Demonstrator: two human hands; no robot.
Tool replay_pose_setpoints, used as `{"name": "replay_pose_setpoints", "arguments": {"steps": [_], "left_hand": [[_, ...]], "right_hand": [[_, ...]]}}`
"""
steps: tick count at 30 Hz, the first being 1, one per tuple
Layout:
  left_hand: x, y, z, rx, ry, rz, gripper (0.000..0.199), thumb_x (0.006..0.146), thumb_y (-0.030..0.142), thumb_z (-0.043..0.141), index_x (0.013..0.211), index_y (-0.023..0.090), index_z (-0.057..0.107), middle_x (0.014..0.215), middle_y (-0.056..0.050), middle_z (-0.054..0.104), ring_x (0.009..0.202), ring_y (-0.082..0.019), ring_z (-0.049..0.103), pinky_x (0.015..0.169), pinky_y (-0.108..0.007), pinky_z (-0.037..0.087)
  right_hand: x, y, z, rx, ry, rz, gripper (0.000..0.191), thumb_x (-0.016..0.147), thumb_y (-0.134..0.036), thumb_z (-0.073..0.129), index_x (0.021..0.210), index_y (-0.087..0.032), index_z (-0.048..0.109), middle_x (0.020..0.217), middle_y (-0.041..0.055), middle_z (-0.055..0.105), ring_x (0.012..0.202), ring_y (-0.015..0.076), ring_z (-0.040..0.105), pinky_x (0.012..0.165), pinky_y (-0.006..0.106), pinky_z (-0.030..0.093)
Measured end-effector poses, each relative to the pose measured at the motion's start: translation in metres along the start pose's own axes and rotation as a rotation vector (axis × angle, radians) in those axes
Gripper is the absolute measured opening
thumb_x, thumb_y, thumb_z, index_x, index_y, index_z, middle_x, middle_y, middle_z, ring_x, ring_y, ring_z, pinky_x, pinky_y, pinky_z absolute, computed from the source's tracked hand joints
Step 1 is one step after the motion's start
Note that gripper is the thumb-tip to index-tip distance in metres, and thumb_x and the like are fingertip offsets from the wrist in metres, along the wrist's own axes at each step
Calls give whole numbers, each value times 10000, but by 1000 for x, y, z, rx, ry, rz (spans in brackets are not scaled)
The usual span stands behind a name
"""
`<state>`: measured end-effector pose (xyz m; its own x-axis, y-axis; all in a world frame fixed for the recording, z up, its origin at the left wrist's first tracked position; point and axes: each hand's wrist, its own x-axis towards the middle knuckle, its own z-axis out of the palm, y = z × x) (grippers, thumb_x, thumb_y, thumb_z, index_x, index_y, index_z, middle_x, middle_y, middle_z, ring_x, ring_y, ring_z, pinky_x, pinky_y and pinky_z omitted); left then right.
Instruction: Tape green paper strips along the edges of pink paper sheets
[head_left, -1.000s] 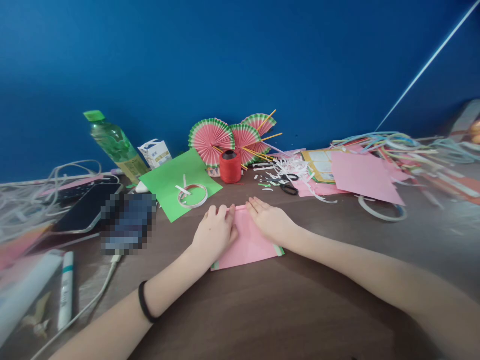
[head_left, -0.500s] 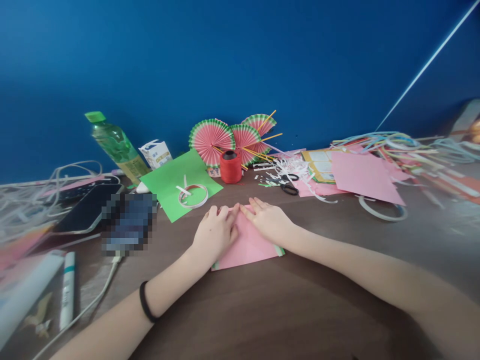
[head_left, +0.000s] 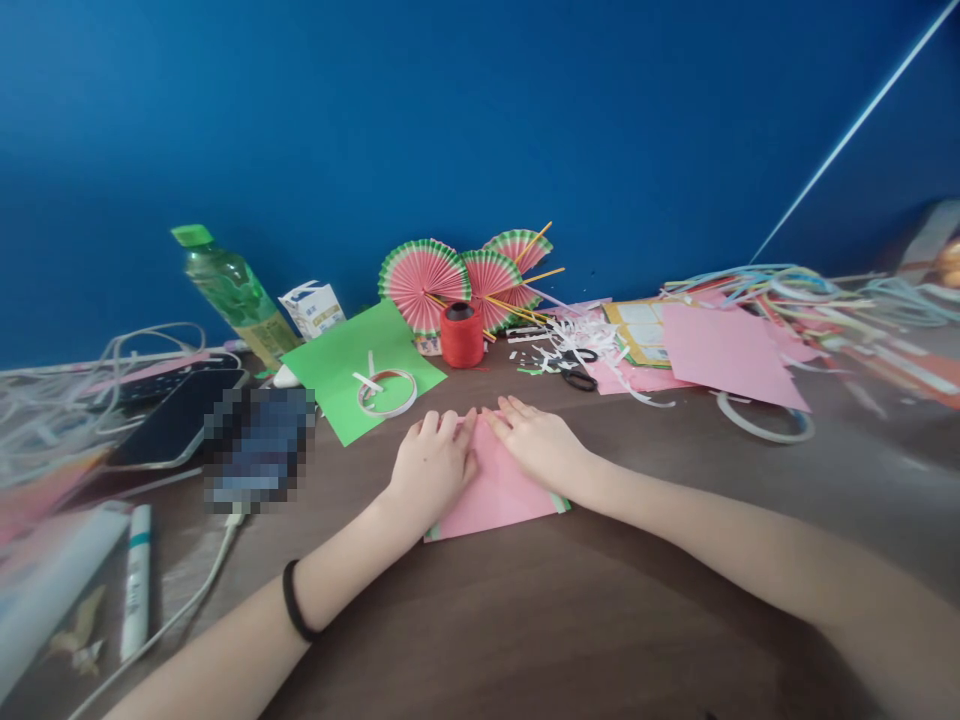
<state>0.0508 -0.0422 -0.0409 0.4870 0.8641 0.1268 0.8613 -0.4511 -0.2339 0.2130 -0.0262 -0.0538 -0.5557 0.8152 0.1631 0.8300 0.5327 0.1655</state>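
A deep blue wall [head_left: 480, 120] (plain, pale-lined at right) rises behind a dark brown table [head_left: 525, 610].

Left hand [head_left: 433, 462] and right hand [head_left: 541, 450] are now showing a narrower gap between their fingertips at the pink sheet's [head_left: 496, 492] far edge. They are covering more of that edge.

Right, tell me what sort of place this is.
Probably a home desk doing duty as a craft table, though it could be a small workshop: finished paper fans stand behind a spool of red thread, with scissors among white paper scraps.
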Motion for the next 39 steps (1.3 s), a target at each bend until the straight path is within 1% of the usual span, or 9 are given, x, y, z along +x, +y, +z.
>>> {"name": "replay_pose_setpoints", "arguments": {"steps": [6,12,15,18,20,24,29,34,39], "left_hand": [[-1,0,2,-2,14,11,487,870,288,406,1311,83,435,980,-129,570,960,-248,497,790,-355,406],[3,-11,7,51,76,41,426,900,276,345,1225,60,515,879,-122,575,888,-245,519,739,-352,416],[6,-17,10,60,128,85,374,896,267,366,1129,64,575,865,-115,573,867,-237,523,766,-350,429],[6,-19,11,37,158,86,336,877,270,416,1080,71,596,902,-115,565,865,-233,523,789,-342,445],[6,-20,12,8,181,83,352,865,277,446,1113,67,580,933,-119,555,867,-228,521,796,-334,457],[8,-27,21,-87,229,109,340,884,227,410,1156,95,564,930,-105,544,833,-195,520,776,-314,474],[15,-39,32,-331,293,137,297,906,193,370,1033,167,637,909,-70,580,827,-169,534,754,-307,475],[18,-44,25,-524,386,176,274,893,186,417,1039,175,649,883,-60,597,820,-160,533,751,-308,469],[18,-49,14,-567,393,245,327,901,183,386,1124,237,619,903,-60,569,841,-163,520,769,-331,463]], "right_hand": [[0,3,5,36,58,8,410,849,-69,395,1228,-70,550,1233,197,554,1147,249,529,890,348,476],[2,13,15,192,253,-59,327,858,-121,419,1094,-90,642,1151,138,618,1127,237,511,925,373,411],[2,17,17,274,315,-81,292,862,-133,427,1029,-113,667,1061,117,629,1019,217,525,838,353,416],[2,18,17,299,304,-51,286,893,-193,419,1011,-143,674,948,99,628,882,201,525,744,337,400],[2,18,17,310,300,-43,299,908,-223,408,1053,-154,660,938,96,622,865,200,513,732,337,386],[3,21,19,375,290,-31,303,908,-222,421,1122,-174,629,995,95,606,913,204,499,764,348,377],[6,25,24,480,286,-33,295,913,-222,420,1112,-209,638,1032,86,613,1004,213,485,809,370,359],[11,33,25,676,284,41,275,892,-223,462,1089,-200,653,944,75,633,907,196,514,803,361,389],[16,41,15,743,314,-1,206,860,-166,500,902,-179,701,823,59,636,827,177,542,786,330,414]]}}
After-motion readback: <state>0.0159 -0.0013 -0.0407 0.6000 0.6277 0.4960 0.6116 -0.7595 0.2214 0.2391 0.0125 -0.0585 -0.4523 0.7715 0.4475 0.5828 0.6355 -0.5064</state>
